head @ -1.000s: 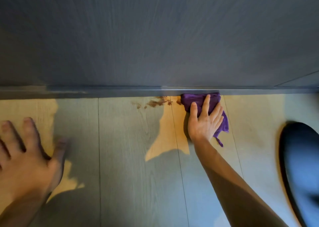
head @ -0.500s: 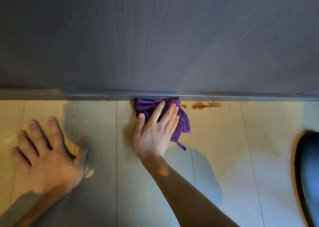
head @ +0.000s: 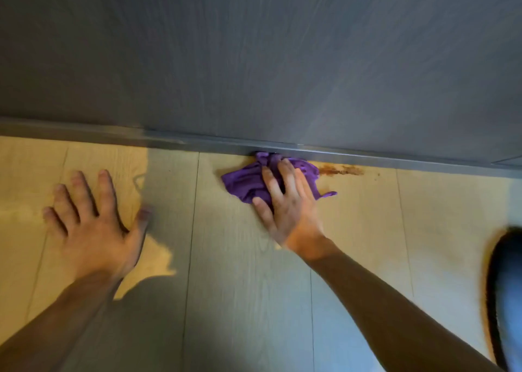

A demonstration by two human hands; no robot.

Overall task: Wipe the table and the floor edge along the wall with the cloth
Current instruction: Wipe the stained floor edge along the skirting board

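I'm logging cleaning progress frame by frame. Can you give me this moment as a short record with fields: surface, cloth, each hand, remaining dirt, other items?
surface: pale wood-plank floor meeting a grey wall with a grey skirting strip
cloth: crumpled purple cloth, on the floor against the strip
right hand: right hand flat on the cloth, fingers spread
left hand: left hand flat on bare floor, empty
remaining dirt: brown stain along the floor edge, just right of the cloth
other items: dark blurred object at the right edge, unidentifiable
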